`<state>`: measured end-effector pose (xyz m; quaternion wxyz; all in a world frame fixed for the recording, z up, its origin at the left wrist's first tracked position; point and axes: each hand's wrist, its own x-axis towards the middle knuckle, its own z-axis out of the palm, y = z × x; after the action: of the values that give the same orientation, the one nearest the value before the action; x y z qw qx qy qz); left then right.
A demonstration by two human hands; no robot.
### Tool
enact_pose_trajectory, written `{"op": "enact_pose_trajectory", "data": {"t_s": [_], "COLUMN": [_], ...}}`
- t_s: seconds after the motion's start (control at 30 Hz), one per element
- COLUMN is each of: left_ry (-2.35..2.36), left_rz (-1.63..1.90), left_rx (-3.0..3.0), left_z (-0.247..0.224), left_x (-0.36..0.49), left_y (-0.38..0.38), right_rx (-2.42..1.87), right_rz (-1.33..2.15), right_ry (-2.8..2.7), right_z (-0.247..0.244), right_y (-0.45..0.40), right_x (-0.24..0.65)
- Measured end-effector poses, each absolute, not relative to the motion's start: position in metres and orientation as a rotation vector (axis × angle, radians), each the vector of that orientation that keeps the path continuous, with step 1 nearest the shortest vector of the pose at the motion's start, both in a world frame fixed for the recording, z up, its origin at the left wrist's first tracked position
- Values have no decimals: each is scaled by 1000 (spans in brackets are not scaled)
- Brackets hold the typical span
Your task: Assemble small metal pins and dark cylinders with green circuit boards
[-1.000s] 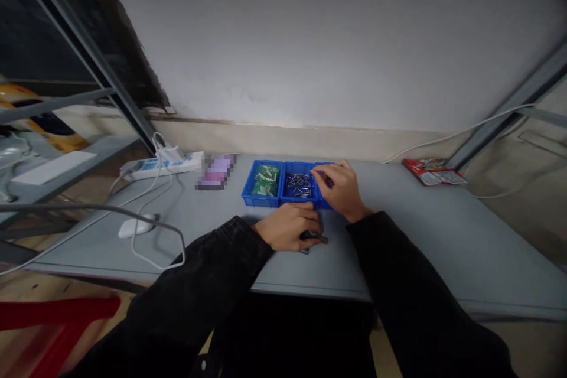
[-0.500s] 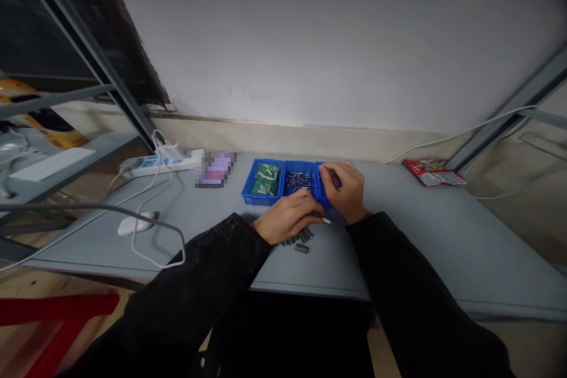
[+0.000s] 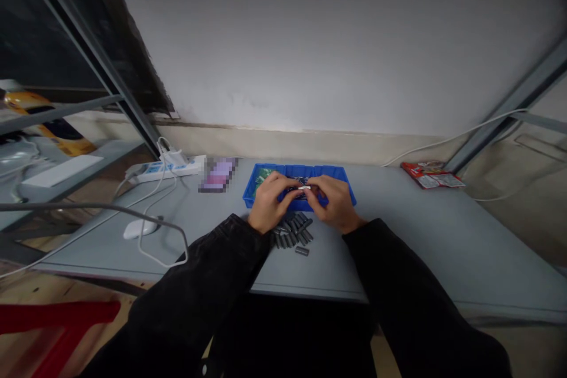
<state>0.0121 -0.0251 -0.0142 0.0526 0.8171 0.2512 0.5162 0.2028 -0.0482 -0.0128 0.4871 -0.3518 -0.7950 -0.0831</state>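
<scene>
My left hand (image 3: 270,201) and my right hand (image 3: 332,202) meet over the blue bins, thumbs and fingers pinched together. Between their fingertips is a small white piece (image 3: 304,188), held from both sides; its exact kind is too small to make out. Below the hands stand three joined blue bins (image 3: 321,171). The left bin has green material (image 3: 262,175) in it, and metal pins (image 3: 301,179) show in the middle one. My right hand covers much of the right bin. A pile of short dark grey cylinders (image 3: 290,234) lies just in front, one cylinder (image 3: 302,251) apart.
To the left on the grey table (image 3: 398,248) are a white power strip (image 3: 190,166) with cords, a white mouse (image 3: 139,228) and a pixelated purple object (image 3: 218,175). A red packet (image 3: 432,176) lies at the back right, near the metal frame.
My left hand has lifted off the cylinder pile, bringing the white piece up. My right hand has come out of the right bin and moved left to meet it.
</scene>
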Motion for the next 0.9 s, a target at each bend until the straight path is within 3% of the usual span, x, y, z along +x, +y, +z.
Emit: {"op": "enact_pose_trajectory", "data": {"t_s": [0.6,0.9], "left_ry": [765,779], "left_rz": [1564,1552], "left_rx": [2464,2472], "left_z": [-19,-23], "left_x": [10,9], "left_y": [-22,-24], "right_rx": [-902,-883], "right_rz": [-140,-268], "right_ry": [-1990,-2001], "right_z": [-23,-31], "right_y": [-47,-45], "right_x": [201,202]}}
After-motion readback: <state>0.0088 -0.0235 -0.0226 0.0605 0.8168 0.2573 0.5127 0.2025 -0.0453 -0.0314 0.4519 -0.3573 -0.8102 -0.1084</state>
